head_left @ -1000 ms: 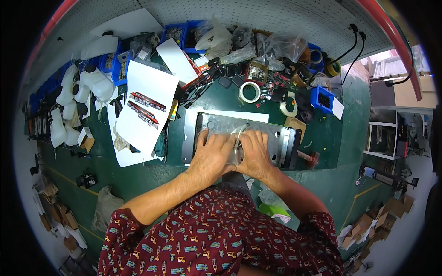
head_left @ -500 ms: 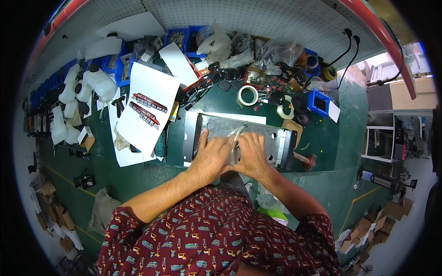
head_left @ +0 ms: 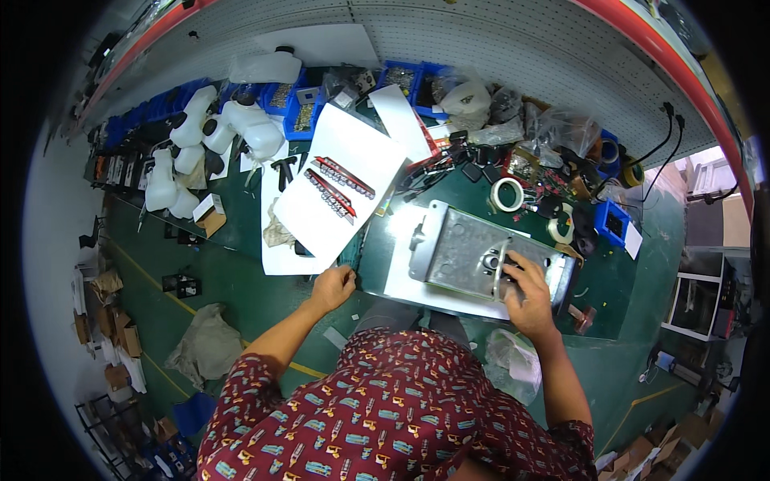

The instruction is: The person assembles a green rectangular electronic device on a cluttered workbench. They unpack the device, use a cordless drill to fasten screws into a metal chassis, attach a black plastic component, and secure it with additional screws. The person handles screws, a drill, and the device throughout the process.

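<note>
A metal tray (head_left: pixel 461 248) lies on a white sheet (head_left: pixel 403 272) on the green worktop (head_left: pixel 630 284), with a pegboard wall (head_left: pixel 481 36) behind it and green floor (head_left: pixel 148 240) to its left. The right hand (head_left: pixel 528 298) reaches over the tray's right half, its grip partly open and fingers bent at a pale tube (head_left: pixel 498 279), though I cannot tell whether it has hold; the left hand (head_left: pixel 333 290), left of the tray by the worktop's edge, has its grip curled in, contents unclear. Blue bins (head_left: pixel 298 135) of metal bits stand behind and left of the tray, and a blue box (head_left: pixel 609 237) of dark pieces sits beyond its right end.
</note>
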{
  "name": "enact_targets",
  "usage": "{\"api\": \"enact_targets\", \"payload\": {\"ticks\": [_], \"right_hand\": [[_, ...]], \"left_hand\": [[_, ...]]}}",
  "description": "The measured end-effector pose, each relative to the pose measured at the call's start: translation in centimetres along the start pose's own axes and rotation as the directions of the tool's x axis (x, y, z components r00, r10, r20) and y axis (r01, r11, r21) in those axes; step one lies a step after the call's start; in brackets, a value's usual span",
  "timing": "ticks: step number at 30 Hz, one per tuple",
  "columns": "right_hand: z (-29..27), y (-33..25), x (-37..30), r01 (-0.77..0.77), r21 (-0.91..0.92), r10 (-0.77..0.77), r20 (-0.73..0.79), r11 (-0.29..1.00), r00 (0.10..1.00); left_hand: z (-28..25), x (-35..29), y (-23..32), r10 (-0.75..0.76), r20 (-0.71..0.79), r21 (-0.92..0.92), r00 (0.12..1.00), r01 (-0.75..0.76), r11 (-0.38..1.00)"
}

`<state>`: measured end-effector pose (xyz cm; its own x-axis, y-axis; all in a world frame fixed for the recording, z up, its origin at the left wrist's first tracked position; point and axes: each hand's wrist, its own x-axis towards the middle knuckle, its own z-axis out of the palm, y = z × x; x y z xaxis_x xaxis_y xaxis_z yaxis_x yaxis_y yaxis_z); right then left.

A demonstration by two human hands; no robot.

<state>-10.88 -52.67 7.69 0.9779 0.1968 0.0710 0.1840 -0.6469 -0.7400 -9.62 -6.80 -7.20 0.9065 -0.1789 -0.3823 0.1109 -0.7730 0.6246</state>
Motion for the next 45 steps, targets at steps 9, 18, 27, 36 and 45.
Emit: {"api": "enact_targets", "payload": {"ticks": [9, 18, 27, 36, 45], "right_hand": [[0.9, -0.3, -0.4, -0.086, -0.030, 0.076, -0.250, 0.996, 0.965], [-5.5, 5.6, -7.4, -0.210, 0.365, 0.421, -0.760, 0.907, 0.495], [-9.5, 23.7, -10.5, -0.546, 0.297, 0.590, -0.631, 0.784, 0.503], [-17.5, 43.0, 3.8, -0.786, -0.328, 0.553, -0.571, 0.524, 0.607], [-24.2, 64.8, 1.0, -0.438, -0.544, 0.370, -0.237, 0.716, 0.898]], "left_hand": [[-1.1, 7.9, -15.2, -0.354, -0.252, -0.161, 0.901, 0.322, 0.933], [-3.0, 3.8, -6.1, 0.505, -0.078, 0.228, 0.860, -0.478, 0.848], [-3.7, 5.0, -8.5, 0.167, -0.170, 0.592, 0.971, -0.034, 0.805], [-2.3, 5.1, -6.4, 0.082, -0.292, 0.740, 0.953, 0.171, 0.651], [0.7, 6.0, -1.6, -0.206, -0.415, 0.518, 0.886, 0.416, 0.747]]}}
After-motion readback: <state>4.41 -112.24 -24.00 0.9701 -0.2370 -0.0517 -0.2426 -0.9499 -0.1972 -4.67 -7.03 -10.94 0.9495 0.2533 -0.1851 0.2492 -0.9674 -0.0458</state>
